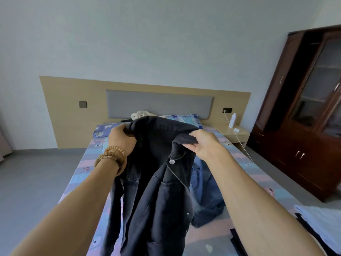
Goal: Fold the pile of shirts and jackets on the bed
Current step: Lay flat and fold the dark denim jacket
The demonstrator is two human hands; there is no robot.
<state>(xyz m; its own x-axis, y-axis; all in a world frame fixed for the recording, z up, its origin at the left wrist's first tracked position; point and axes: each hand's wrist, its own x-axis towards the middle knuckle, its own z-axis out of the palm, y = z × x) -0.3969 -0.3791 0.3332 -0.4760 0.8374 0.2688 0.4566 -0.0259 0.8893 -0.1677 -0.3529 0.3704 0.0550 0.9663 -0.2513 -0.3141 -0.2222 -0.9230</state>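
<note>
While the left hand (pixel 121 139) and right hand (pixel 203 145) grip the unfolded dark denim jacket (pixel 158 182) aloft by its shoulders, a crumpled blue denim garment (pixel 204 191) beneath the right fingers awaits folding.

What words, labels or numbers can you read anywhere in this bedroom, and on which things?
None can be read.
White spray bottle on the bedside shelf: any label too small to read.
Small white box beside it: markings blurred.
Black denim jacket held up by both hands: no readable tag.
</note>
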